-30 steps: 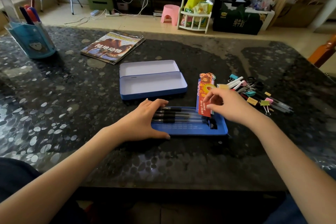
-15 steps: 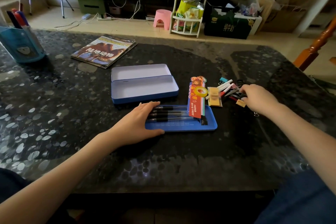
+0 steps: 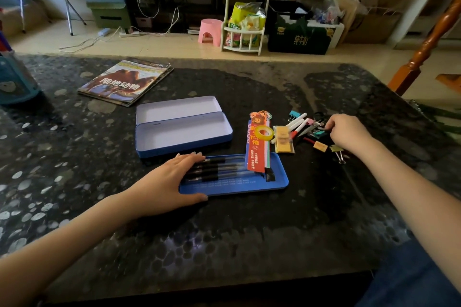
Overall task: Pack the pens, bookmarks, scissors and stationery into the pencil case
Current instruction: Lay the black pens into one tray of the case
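Since the earlier frame our right hand [image 3: 349, 136] has left the bookmarks [image 3: 257, 142] and gone out to the loose pile [image 3: 309, 127] at about two o'clock from the tray [image 3: 234, 188]. Its fingers curl down into the clutter of clips and pens; they seem to pinch something small and dark, but we cannot tell which item. Our left hand [image 3: 172, 179] lies flat with straight fingers on the nine o'clock end of the tray, touching the black pens [image 3: 219, 168] already laid there.

Those pens run along the tray's long axis, three to nine o'clock. The bookmarks lie across it, twelve to six, with the lower end over the tray's far rim and the upper end on the desk [image 3: 324, 207]. A tape roll [image 3: 265, 133] sits on them, with a yellow packet [image 3: 283, 139] just beside it at three o'clock.

The case [image 3: 183, 136] stands open and bare at twelve o'clock from the tray, just beyond our left fingertips, its long axis parallel to the tray's.

What matters next, we judge, is that the pile lies at the right of the tray, so the right hand is the nearer one and must carry each item leftward, toward nine o'clock. White markers [image 3: 296, 122] in the pile point obliquely, so they would need turning to lie with the pens.
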